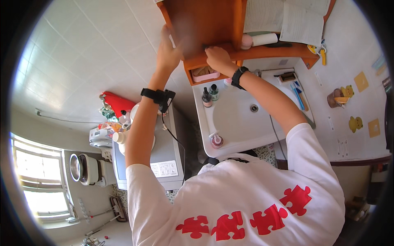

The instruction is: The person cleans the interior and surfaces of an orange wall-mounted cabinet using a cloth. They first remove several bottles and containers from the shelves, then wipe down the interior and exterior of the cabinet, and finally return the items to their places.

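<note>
My left hand (168, 52) is at the left edge of an orange-brown wooden cabinet (209, 21). Its fingers point up along the outer side, and a pale blur covers the thumb area, so its grip is unclear. Low on the cabinet's front is my right hand (218, 59), fingers curled beside a small dark thing (205, 46) too small to name. Whether the fingers hold it, I cannot tell. Just under the right hand, a pink container (205, 75) sits in a small cubby. Black straps circle both wrists; the left one carries a device with a cable.
Below is a white washbasin (234, 123) with two dropper-type bottles (207, 99), a pump bottle (217, 140) and toothbrushes (298, 97) on its rim. Papers (303, 23) lie over the wooden shelf (277, 52). A grey appliance (166, 138) bearing bottles stands left.
</note>
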Motion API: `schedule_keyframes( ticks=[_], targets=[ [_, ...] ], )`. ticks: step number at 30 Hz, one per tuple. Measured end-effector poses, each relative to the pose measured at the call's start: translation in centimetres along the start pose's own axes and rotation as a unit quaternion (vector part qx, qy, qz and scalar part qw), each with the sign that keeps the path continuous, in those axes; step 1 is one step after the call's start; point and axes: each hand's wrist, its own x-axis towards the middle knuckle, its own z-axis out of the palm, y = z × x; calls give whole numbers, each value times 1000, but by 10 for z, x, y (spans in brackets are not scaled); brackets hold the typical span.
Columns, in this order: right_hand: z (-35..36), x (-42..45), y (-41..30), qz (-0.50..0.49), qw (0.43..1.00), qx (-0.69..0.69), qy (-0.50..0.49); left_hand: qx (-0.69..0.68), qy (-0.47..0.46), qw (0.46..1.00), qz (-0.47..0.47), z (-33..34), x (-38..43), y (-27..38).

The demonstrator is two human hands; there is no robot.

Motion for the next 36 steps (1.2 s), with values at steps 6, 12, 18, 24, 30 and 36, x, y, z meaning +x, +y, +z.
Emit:
schedule_keyframes(
  ticks=[6, 12, 18, 24, 30, 36],
  targets=[
    [8, 19, -32, -8, 997, 2, -81, -18, 51, 998, 23, 8, 27, -34],
    [13, 29, -40, -17, 997, 38, -70, -20, 46, 999, 2, 9, 25, -14],
    [32, 41, -39, -47, 988, 147, -21, -14, 51, 998, 27, 13, 20, -7],
    [33, 43, -22, -44, 976, 201, -77, -57, 82, 987, 127, 27, 27, -25],
    [11, 25, -30, 0, 964, 210, -161, -91, 42, 994, 49, 16, 20, -21],
    [36, 41, -24, -50, 988, 123, -78, -73, 71, 987, 124, 25, 25, -24]
  ],
)
